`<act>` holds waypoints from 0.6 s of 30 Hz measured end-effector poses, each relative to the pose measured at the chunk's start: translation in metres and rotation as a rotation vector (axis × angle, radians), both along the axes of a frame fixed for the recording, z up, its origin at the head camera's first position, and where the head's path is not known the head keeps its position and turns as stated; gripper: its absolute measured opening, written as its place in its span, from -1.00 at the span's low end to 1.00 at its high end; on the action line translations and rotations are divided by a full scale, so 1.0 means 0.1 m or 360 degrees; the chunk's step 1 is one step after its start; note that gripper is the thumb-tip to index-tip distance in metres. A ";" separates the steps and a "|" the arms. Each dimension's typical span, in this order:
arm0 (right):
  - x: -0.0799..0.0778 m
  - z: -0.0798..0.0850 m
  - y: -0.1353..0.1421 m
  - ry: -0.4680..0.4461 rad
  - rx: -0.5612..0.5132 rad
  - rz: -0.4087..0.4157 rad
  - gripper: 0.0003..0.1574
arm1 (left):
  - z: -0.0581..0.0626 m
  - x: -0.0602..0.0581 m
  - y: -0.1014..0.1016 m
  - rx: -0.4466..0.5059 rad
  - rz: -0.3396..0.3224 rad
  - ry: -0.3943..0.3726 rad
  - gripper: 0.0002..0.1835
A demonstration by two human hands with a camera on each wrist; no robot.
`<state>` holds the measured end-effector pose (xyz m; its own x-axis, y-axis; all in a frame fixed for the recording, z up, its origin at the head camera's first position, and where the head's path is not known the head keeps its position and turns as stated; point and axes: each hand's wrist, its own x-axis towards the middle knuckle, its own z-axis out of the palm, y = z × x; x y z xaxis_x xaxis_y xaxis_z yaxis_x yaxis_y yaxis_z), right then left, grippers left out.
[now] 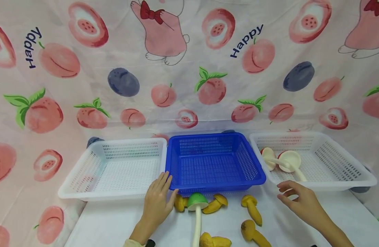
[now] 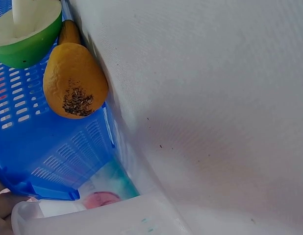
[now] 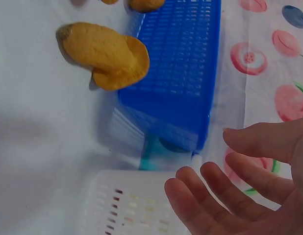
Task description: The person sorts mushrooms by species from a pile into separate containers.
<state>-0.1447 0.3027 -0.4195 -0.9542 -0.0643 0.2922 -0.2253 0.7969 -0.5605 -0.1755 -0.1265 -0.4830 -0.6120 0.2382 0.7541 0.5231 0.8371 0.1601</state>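
Note:
My left hand (image 1: 157, 199) has its fingers stretched out at the meeting corners of the left white basket (image 1: 115, 198) and the blue basket (image 1: 215, 188). Close to its thumb stands a yellow toy mushroom (image 2: 75, 81), beside a green-capped toy mushroom (image 1: 197, 202) with a long white stem. My right hand (image 1: 303, 202) hovers in front of the right white basket (image 1: 325, 186), its fingers loosely bent and nothing between them. Inside that basket lie two toy mushrooms (image 1: 289, 161) with pale undersides and white stems, red showing at their cap edges.
Several more yellow mushrooms lie before the blue basket: one against its front (image 1: 216, 204), one to the right (image 1: 252, 209), others nearer (image 1: 254, 233). The three baskets stand in a row on a white table (image 1: 109, 226). A fruit-patterned cloth (image 1: 183, 79) hangs behind them.

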 end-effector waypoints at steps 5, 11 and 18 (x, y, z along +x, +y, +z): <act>-0.02 -0.08 -0.10 -0.0084 -0.0017 0.0014 -0.69 | 0.00 0.00 -0.01 -0.0004 0.0001 -0.0018 -0.49; -0.02 -0.15 -0.22 -0.0185 -0.0052 0.0016 -0.66 | 0.00 0.01 -0.01 0.0004 0.0002 -0.0029 -0.49; -0.03 -0.25 -0.30 -0.0321 -0.0116 0.0067 -0.57 | 0.00 0.00 -0.01 0.0010 0.0007 -0.0017 -0.49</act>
<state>-0.1480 0.2731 -0.4447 -0.9908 -0.0909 0.1007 -0.1348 0.7449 -0.6534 -0.1754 -0.1271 -0.4832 -0.6212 0.2309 0.7488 0.5176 0.8384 0.1709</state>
